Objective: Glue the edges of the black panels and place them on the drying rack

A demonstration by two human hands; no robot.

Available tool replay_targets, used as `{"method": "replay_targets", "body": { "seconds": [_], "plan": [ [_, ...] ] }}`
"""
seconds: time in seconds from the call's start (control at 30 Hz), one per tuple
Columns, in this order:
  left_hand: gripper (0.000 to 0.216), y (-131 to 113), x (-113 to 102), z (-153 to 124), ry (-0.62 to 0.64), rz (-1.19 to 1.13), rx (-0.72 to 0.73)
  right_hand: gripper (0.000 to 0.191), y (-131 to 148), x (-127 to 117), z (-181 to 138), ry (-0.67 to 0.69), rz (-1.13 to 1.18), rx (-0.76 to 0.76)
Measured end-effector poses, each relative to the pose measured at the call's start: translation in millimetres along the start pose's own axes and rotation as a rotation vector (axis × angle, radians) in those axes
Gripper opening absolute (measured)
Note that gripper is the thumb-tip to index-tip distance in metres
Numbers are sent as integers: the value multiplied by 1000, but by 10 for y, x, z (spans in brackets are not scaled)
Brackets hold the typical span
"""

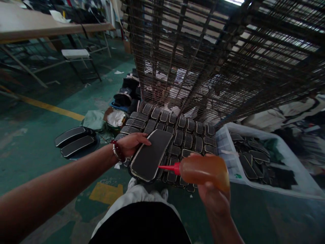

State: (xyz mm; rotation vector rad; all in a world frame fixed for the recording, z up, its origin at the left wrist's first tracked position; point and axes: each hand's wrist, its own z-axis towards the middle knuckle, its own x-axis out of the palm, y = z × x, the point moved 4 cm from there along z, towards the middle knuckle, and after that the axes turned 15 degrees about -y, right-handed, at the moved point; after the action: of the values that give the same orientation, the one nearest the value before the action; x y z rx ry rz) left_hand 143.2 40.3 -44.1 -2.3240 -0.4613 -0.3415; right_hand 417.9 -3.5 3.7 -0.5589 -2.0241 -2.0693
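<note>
My left hand (135,144) grips the upper left edge of a dark, slightly curved pad (151,154) with a pale line around its rim, thumb on its face. In my right hand (214,195) is a squeeze bottle (203,171) of amber liquid, lying on its side with a red nozzle (169,167) pointing left. The nozzle tip is at the pad's right edge; whether it touches I cannot tell. Beneath the pad, many similar smaller-looking pads (188,140) lie in rows on a wire rack shelf.
A tall stack of wire racks (177,51) rises ahead. To the right stands a white plastic bin (281,189) holding dark pads. Two pads (77,145) lie at the left near a green bag (93,120). A table (56,31) and a stool (75,53) stand further back.
</note>
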Motion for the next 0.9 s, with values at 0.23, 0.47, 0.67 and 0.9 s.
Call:
{"method": "replay_targets", "body": {
  "seconds": [0.23,0.47,0.67,0.9],
  "plan": [
    [34,-42,-18,-9,-79,-59,1,63,43,32,-98,19,-39,-27],
    [33,-15,-71,-16,-216,-162,-52,59,6,28,-107,-11,-7,-53],
    [27,-8,-84,-57,-324,-250,-40,63,-219,54,-148,-168,146,160],
    [36,141,88,-105,-273,-196,141,45,-357,208,240,-372,306,457]
  ]
}}
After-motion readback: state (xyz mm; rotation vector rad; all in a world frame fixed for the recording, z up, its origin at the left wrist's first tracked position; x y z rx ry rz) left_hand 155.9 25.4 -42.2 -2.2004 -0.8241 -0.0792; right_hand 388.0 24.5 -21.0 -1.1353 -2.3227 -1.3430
